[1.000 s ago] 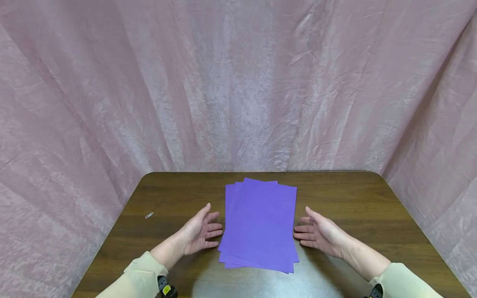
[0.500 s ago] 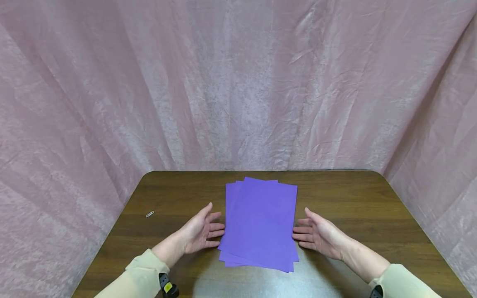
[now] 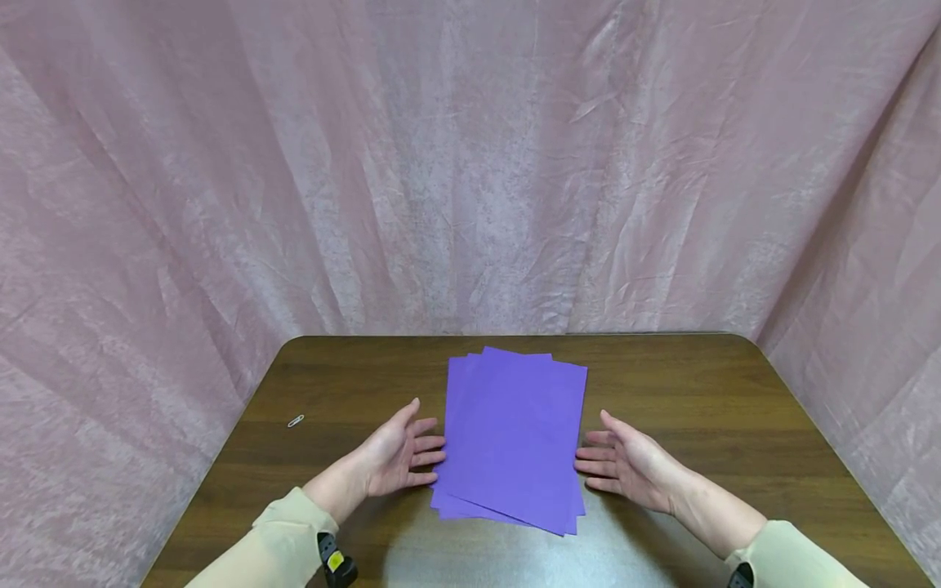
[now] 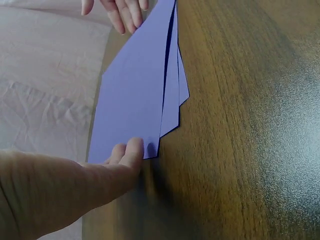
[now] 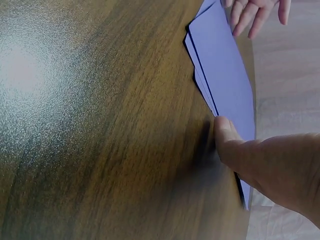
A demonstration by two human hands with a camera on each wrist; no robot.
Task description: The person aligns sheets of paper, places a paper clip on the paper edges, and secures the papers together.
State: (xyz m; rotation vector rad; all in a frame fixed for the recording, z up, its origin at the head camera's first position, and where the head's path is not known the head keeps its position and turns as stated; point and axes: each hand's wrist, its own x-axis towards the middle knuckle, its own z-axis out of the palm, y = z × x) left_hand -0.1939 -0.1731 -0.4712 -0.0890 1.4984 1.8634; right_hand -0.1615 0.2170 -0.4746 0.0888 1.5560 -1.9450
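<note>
Several purple paper sheets [image 3: 515,441] lie in an uneven stack on the wooden table, their corners and edges offset from one another. At the stack's left side, my left hand [image 3: 400,453] has its fingers extended and its fingertips at the paper's edge, thumb raised. My right hand [image 3: 625,461] mirrors it on the right side, fingers extended against that edge. In the left wrist view, the left fingers [image 4: 132,152] meet the near paper border. The right wrist view has the right hand [image 5: 270,165] beside the opposite border, partly hiding it.
A small paper clip [image 3: 296,421] lies on the left part of the brown wooden table [image 3: 676,384]. Pink curtains [image 3: 470,163] hang behind the table and along its sides. Light glares off the tabletop near its front.
Both hands have moved slightly inward towards each other. The sheets have shifted a little at their left and lower edges, and remain unevenly stacked.
</note>
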